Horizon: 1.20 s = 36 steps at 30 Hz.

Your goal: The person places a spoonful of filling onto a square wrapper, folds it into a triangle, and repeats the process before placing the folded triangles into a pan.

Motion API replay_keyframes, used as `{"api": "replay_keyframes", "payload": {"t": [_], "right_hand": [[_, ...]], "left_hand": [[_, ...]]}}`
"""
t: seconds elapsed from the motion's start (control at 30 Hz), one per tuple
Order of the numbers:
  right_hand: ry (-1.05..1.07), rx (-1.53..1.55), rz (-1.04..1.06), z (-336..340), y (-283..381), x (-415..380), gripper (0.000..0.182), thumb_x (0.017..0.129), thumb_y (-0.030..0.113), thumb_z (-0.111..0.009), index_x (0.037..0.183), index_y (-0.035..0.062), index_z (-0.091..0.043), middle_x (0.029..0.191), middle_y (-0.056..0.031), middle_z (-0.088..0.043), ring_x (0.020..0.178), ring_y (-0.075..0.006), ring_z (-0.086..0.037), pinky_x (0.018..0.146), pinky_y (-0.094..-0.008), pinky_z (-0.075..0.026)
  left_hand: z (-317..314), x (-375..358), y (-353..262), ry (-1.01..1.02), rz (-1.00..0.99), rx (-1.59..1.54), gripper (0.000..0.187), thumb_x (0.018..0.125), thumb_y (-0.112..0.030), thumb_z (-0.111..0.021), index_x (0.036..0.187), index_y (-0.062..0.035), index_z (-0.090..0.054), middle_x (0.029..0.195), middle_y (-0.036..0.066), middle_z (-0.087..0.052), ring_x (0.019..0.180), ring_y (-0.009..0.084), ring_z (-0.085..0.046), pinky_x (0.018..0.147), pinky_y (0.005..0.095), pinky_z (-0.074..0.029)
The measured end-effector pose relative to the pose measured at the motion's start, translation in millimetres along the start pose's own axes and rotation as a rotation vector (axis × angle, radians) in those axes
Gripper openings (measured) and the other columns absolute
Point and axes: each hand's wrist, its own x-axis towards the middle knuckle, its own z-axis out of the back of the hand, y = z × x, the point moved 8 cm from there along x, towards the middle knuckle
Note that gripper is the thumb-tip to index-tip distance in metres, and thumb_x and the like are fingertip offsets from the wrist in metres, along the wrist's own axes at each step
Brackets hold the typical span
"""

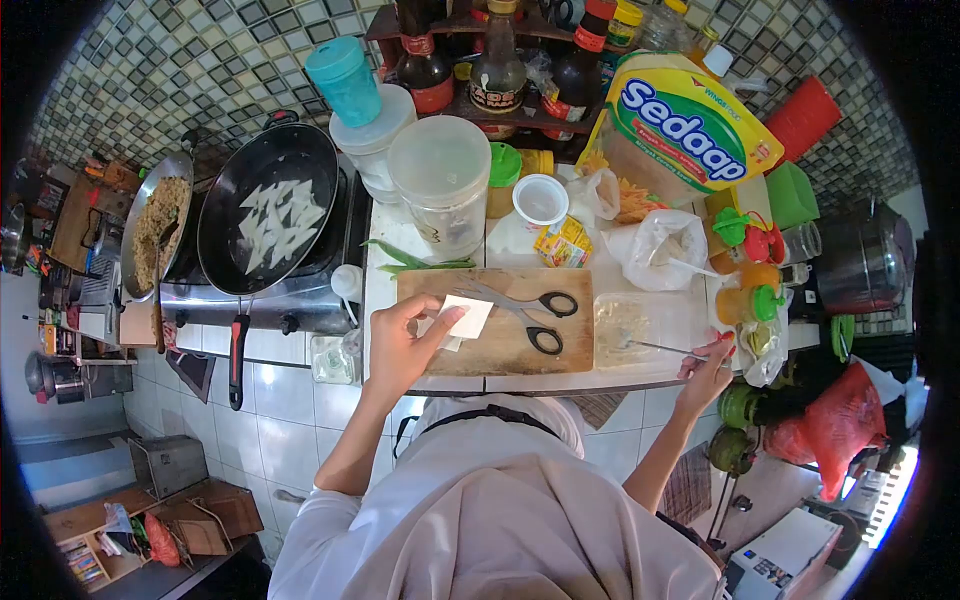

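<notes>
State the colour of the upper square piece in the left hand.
The upper square piece is off-white, clearest in the head view.

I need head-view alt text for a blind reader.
A person's left hand holds pale squarish sheets over a brown rectangular wooden board bearing black-handled metal scissors; the right hand holds a thin metal utensil extending over a clear rectangular plastic container.

I wear a pale, off-white top (330,545), its left sleeve (338,500) ending loosely near the elbow, so my forearm below it is bare. Over my chest hangs a wide beige drape (540,510) in soft, matte folds. A narrow black band (490,412) circles my waist, above whitish lower clothing (562,420). Bright red shows at the fingertips (727,338) of my right hand (707,361), perhaps nail varnish.
</notes>
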Motion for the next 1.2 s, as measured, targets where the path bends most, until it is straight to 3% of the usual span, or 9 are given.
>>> {"api": "replay_keyframes", "payload": {"t": [0.07,0.13,0.23,0.33,0.5,0.57,0.63,0.9,1.2], "right_hand": [[-0.011,-0.094,0.01,3.7,7.0,-1.7,0.039,0.089,0.029,-0.039,0.063,0.0004,-0.046,0.044,-0.0059,-0.045,0.031,-0.0085,-0.039,0.029,-0.0195,-0.028],[0.05,-0.155,0.095,-1.7,16.4,-4.2,0.036,0.089,0.025,-0.041,0.065,-0.0008,-0.047,0.044,-0.0063,-0.046,0.032,-0.0088,-0.04,0.029,-0.02,-0.029],[0.147,-0.1,-0.013,-13.7,2.0,-6.5,0.033,0.088,0.022,-0.043,0.065,-0.0007,-0.047,0.043,-0.0054,-0.046,0.031,-0.0088,-0.04,0.029,-0.0208,-0.03],[0.154,-0.065,-0.005,-20.7,-5.9,-7.9,0.036,0.089,0.025,-0.042,0.063,0.0,-0.046,0.043,-0.0053,-0.045,0.031,-0.0097,-0.04,0.029,-0.021,-0.03],[0.112,-0.025,-0.011,-17.9,-16.1,-3.4,0.039,0.089,0.028,-0.041,0.061,0.0004,-0.045,0.043,-0.0064,-0.045,0.031,-0.0109,-0.041,0.03,-0.0212,-0.031],[-0.015,0.011,-0.014,-8.5,-21.6,-1.5,0.047,0.086,0.039,-0.044,0.058,0.0014,-0.044,0.041,-0.0056,-0.042,0.03,-0.0116,-0.039,0.029,-0.0207,-0.028],[-0.009,0.007,-0.024,-9.8,-18.0,-2.1,0.043,0.087,0.035,-0.043,0.061,0.0007,-0.045,0.043,-0.0063,-0.044,0.031,-0.0116,-0.041,0.03,-0.0211,-0.03],[0.047,0.039,0.028,-23.2,-17.0,-4.2,0.038,0.089,0.029,-0.039,0.066,-0.0007,-0.047,0.047,-0.0073,-0.047,0.034,-0.0125,-0.044,0.034,-0.0213,-0.034],[0.015,0.105,-0.021,-17.1,-33.8,2.4,0.042,0.088,0.04,-0.038,0.075,0.0015,-0.047,0.05,-0.0061,-0.047,0.04,-0.0103,-0.042,0.04,-0.021,-0.034]], "left_hand": [[0.6,-0.5,0.0,-0.001,-0.002,-0.002,0.018,0.073,-0.016,-0.065,0.071,0.0011,-0.06,0.057,0.005,-0.056,0.045,0.0042,-0.039,0.039,0.0196,-0.029],[-2.8,-1.1,4.5,0.07,0.086,0.059,0.017,0.073,-0.013,-0.064,0.072,0.0026,-0.059,0.061,0.005,-0.058,0.055,0.0058,-0.05,0.051,0.0189,-0.038],[-4.1,-0.3,-4.1,0.039,0.038,0.035,0.017,0.073,-0.015,-0.064,0.07,0.0008,-0.059,0.057,0.005,-0.057,0.045,0.0056,-0.04,0.041,0.0189,-0.031],[-5.7,-0.1,-3.3,0.02,-0.028,0.007,0.016,0.074,-0.014,-0.064,0.071,0.0008,-0.059,0.059,0.005,-0.058,0.047,0.006,-0.043,0.043,0.0193,-0.033],[-7.0,-0.3,-6.1,0.054,0.044,0.003,0.015,0.075,-0.014,-0.063,0.073,0.0007,-0.06,0.062,0.007,-0.06,0.054,0.0082,-0.054,0.047,0.0204,-0.038],[-7.2,-0.4,-6.6,0.056,0.051,-0.012,0.015,0.075,-0.015,-0.063,0.074,0.0006,-0.061,0.063,0.007,-0.061,0.057,0.0091,-0.057,0.048,0.0207,-0.04],[-8.3,-0.1,-5.8,0.078,0.061,0.029,0.016,0.075,-0.015,-0.063,0.074,0.0005,-0.061,0.065,0.008,-0.062,0.059,0.0104,-0.059,0.05,0.0209,-0.042],[-12.6,0.1,-2.8,0.082,0.054,0.012,0.016,0.075,-0.015,-0.063,0.075,0.0008,-0.061,0.067,0.008,-0.062,0.059,0.0103,-0.058,0.05,0.0208,-0.043],[-14.5,0.2,-4.8,0.093,0.082,-0.02,0.016,0.074,-0.014,-0.063,0.075,0.002,-0.06,0.065,0.007,-0.06,0.058,0.0085,-0.055,0.05,0.021,-0.042]]}}
